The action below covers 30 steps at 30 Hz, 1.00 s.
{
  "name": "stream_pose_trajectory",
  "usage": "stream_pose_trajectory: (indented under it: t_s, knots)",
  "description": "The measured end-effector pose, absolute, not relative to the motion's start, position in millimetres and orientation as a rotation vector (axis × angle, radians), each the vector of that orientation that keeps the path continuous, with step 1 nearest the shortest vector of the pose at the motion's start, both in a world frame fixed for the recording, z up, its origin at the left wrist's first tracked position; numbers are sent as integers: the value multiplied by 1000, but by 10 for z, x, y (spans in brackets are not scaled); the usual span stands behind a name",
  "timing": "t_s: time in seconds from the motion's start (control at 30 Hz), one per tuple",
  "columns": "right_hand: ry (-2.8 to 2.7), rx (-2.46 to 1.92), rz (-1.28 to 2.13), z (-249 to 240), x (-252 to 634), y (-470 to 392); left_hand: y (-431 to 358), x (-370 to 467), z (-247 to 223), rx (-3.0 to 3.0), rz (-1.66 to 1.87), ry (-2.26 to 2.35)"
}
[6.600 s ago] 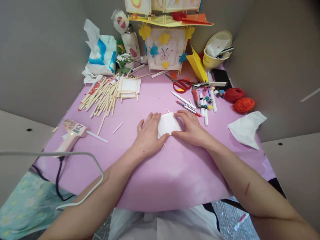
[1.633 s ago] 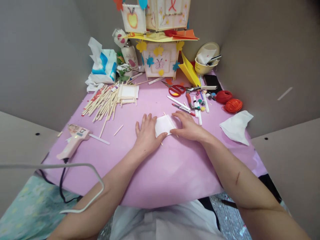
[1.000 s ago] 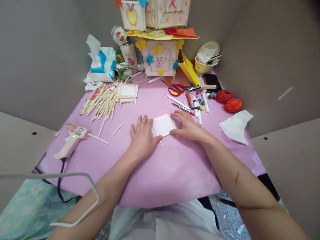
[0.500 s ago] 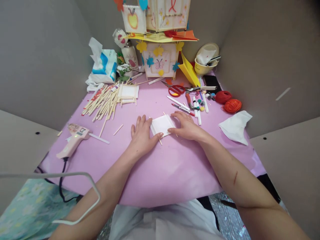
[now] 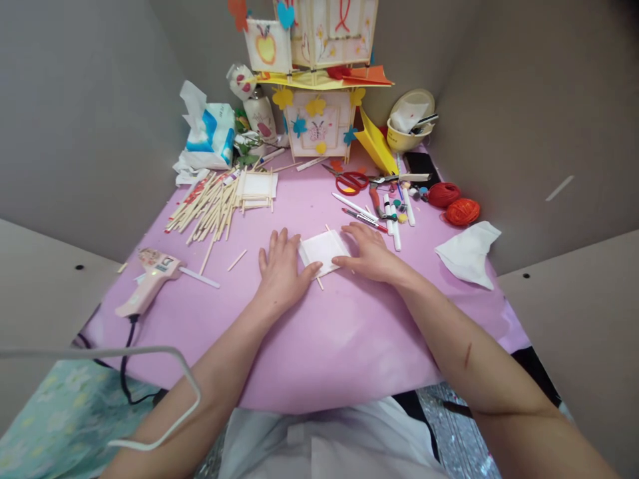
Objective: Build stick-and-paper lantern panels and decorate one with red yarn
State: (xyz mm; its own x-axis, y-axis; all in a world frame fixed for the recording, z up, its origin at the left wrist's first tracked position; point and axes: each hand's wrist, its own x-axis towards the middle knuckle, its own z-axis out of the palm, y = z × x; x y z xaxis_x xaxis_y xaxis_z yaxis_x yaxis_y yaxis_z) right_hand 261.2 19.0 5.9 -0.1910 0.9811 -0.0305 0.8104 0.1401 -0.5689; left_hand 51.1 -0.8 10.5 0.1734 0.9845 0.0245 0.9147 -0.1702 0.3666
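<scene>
Between my two hands a small square panel of white paper on a thin wooden stick frame (image 5: 324,251) lies flat on the pink-covered table. Stick ends poke out past its top and bottom edges. My left hand (image 5: 280,271) rests palm down at the panel's left side, fingers spread, with its thumb on the lower left edge. At the right side lies my right hand (image 5: 372,254), fingers stretched out and its thumb tip on the panel's lower right edge. Neither hand lifts the panel. The undersides of both hands are hidden.
To the left lie a pink glue gun (image 5: 150,279) and a pile of wooden sticks (image 5: 210,209). A decorated stick-and-paper lantern (image 5: 319,123) stands at the back. Red scissors (image 5: 352,182), white markers (image 5: 392,219), red yarn balls (image 5: 462,211) and a white cloth (image 5: 469,253) lie to the right.
The whole view has shifted very slightly. Both hands keep almost the same place against the panel, and the panel stays flat on the table.
</scene>
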Motion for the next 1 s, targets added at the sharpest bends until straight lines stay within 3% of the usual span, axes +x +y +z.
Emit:
stream_pose_trajectory:
  t_s: [0.63, 0.8, 1.0]
  knots:
    - [-2069, -1861, 476, 4, 2796, 268, -16, 426, 109, 2187, 167, 1884]
    - [-2067, -1852, 461, 47, 2792, 243, -13, 398, 90, 2191, 261, 1833]
    - [-2053, -1753, 372, 282, 2842, 81, 165, 317, 98, 2184, 652, 1677]
